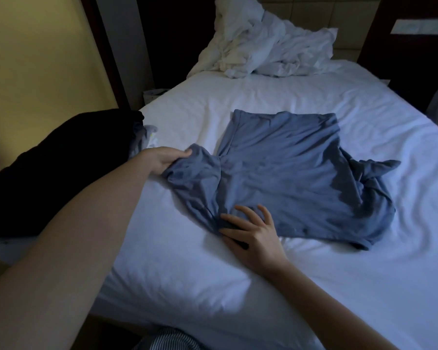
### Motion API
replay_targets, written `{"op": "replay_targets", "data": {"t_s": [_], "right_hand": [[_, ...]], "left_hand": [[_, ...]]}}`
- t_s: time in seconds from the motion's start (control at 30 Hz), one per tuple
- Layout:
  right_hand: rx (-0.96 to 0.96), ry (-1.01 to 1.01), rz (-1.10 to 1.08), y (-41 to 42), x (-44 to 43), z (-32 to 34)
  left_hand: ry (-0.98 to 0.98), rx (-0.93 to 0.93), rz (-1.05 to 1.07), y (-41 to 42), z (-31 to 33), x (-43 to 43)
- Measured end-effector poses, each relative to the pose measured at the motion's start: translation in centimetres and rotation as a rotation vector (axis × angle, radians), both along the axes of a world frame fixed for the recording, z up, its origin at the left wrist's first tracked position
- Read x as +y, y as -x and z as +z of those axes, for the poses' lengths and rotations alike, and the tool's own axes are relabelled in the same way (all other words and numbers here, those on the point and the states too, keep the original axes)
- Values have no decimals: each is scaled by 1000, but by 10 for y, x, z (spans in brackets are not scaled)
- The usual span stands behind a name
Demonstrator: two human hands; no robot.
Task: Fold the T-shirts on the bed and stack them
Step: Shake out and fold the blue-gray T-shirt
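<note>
From the head camera, a blue T-shirt [288,173] lies spread out in the middle of the bed [238,97], on the white sheet, with its hem towards the far end and its shoulders nearest the person. The left hand [163,160] has its grip curled round the bunched left sleeve, pinching a fold of cloth just off the sheet. The right hand [253,236] lies flat with fingers spread, pressing the near edge of the shirt down; it holds nothing. The other sleeve is crumpled at the far right.

The cloth looks thin, light and limp. It will likely sag and wrinkle wherever it is unsupported, so it is best taken at the seams, by sleeve edge, shoulder or hem, and smoothed flat before each fold.

A dark pile of clothes [61,160] sits at the bed's left edge, and a rumpled white duvet [263,41] lies at the head.
</note>
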State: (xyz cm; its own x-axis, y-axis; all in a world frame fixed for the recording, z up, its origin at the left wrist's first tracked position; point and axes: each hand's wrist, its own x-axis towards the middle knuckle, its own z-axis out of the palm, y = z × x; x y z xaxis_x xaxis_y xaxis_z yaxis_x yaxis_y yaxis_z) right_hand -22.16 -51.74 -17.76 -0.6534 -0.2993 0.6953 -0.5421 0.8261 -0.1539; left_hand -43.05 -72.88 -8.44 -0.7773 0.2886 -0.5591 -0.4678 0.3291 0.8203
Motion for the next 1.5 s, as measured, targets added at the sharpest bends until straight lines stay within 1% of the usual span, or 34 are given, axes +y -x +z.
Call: {"op": "replay_targets", "data": {"t_s": [0.1, 0.17, 0.23, 0.3, 0.33, 0.43, 0.5, 0.57, 0.63, 0.67, 0.7, 0.73, 0.77, 0.8, 0.83, 0.87, 0.9, 0.97, 1.0, 1.07, 1.13, 1.17, 1.2, 1.27, 1.33, 1.4, 1.43, 1.47, 1.5], "right_hand": [[47, 16, 69, -2, 2, 1], [69, 7, 114, -3, 4, 2], [43, -14, 154, -3, 5, 2], [-31, -34, 196, -2, 4, 1], [-68, -45, 207, -2, 4, 0], [-130, -66, 188, -4, 1, 3], [-139, -68, 169, -6, -1, 6], [-159, -66, 172, -7, -1, 9], [-185, -47, 182, -8, -1, 11], [-196, -27, 186, -9, 0, 12], [-204, 3, 183, -9, 0, 12], [-201, 43, 167, -10, 0, 13], [-187, 89, 136, -11, 0, 14], [-162, 140, 91, -12, 0, 16], [-129, 187, 30, -13, 1, 19], [-92, 235, -49, -16, 1, 21], [-62, 284, -134, -19, 2, 25], [-8, 380, -270, -31, 10, 34], [19, 414, -318, -39, 19, 37], [81, 415, -402, -57, 49, 40], [75, 337, -504, -77, 89, 40], [20, 308, -587, -84, 110, 39], [-79, 307, -690, -90, 129, 39], [-371, 360, -856, -98, 161, 43], [-591, 345, -916, -97, 186, 44], [-677, 272, -865, -93, 202, 45], [-672, 262, -830, -90, 209, 45], [-650, 281, -805, -88, 215, 45], [-623, 317, -794, -88, 219, 47]], "left_hand": [[-97, 76, 129, 8, 7, -6], [-124, 109, 108, 10, 14, -12], [-53, 177, 84, 12, 19, -15], [85, 255, 95, 12, 14, -16], [190, 326, 96, 12, 6, -15], [554, 609, 101, 14, -29, -14], [695, 737, 150, 3, -41, -7], [853, 845, 201, -9, -39, 3], [962, 1036, 259, -26, -30, 18], [928, 1160, 277, -37, -28, 29], [834, 1266, 248, -50, -29, 40], [741, 1345, 164, -64, -37, 52], [695, 1389, 33, -77, -48, 63], [722, 1349, -123, -91, -61, 71], [786, 1275, -226, -101, -69, 75], [849, 1217, -252, -103, -72, 76], [866, 1183, -226, -100, -71, 76], [841, 1184, -205, -102, -61, 77], [780, 1231, -180, -108, -56, 80], [538, 1304, -179, -130, -44, 95], [390, 1290, -326, -158, -41, 120], [349, 1271, -407, -169, -41, 135], [315, 1277, -473, -178, -41, 152], [277, 1327, -560, -196, -41, 191], [353, 1333, -600, -212, -40, 231], [465, 1318, -594, -218, -47, 266], [488, 1334, -568, -222, -51, 278], [460, 1354, -515, -224, -53, 286], [375, 1339, -434, -226, -56, 290]]}}
